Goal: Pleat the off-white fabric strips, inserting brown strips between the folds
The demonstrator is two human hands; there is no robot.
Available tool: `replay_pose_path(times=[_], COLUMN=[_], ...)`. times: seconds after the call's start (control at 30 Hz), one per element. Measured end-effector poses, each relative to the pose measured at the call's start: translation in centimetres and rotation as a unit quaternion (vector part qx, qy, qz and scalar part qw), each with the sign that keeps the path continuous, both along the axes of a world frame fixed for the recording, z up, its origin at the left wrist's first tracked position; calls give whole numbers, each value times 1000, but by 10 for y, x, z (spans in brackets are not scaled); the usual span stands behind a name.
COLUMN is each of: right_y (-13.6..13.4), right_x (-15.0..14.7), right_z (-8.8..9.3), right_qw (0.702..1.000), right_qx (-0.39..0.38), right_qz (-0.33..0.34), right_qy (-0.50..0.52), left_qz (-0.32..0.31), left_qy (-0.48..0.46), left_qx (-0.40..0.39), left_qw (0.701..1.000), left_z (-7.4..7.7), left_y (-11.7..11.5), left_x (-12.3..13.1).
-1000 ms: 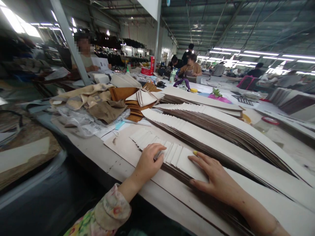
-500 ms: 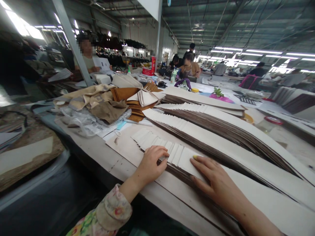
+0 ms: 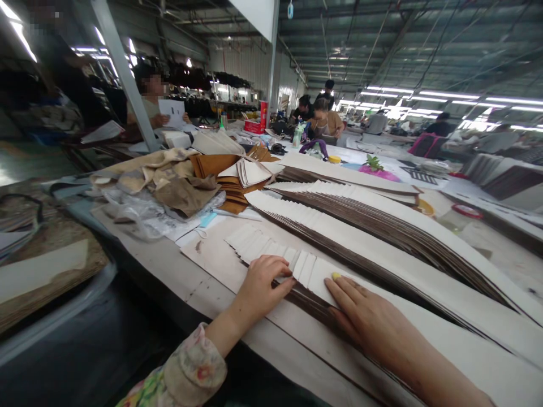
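Strips of white-topped, dark-edged sheet material [image 3: 311,271], fanned in steps at their left end, lie stacked along the near side of a cluttered worktable [image 3: 199,278]. A worker's right hand [image 3: 365,314] rests flat on top, fingers extended and close together. The left hand [image 3: 263,284] curls at the near edge, thumb and fingertips drawn toward each other; whether they pinch a strip is hard to tell. A second stack [image 3: 322,225] runs alongside, just beyond, with crumpled brown fabric [image 3: 186,195] off its left end.
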State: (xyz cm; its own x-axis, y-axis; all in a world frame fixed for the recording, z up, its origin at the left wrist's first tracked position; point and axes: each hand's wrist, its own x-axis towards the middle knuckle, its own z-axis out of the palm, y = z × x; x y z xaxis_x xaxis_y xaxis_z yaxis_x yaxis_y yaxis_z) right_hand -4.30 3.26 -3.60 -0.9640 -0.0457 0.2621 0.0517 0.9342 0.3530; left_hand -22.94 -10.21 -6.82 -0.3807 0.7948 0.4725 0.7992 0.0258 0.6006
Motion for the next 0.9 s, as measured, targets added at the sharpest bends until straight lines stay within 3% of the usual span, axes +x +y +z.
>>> replay_pose_path(times=[0.17,0.43,0.53,0.7,0.9], right_y=[-1,-18,-17,-7,-4], right_x=[0,-10,-9,0,5], right_z=[0,-9,-9,-8,-9], right_qw=[1000,994,995,999,999], right_qx=[-5,-25,-21,-17,2], right_qz=[-3,-95,-94,-40,-33], right_qy=[1,42,29,21,4], left_qz=[20,88,55,-57,-61], left_qy=[10,48,42,29,20], left_qx=[-3,-35,-33,-36,-38], left_qw=[1000,994,997,997,997], left_z=[1,3,3,3,0], left_y=[1,9,6,-8,-10], left_x=[4,14,10,-4,-8])
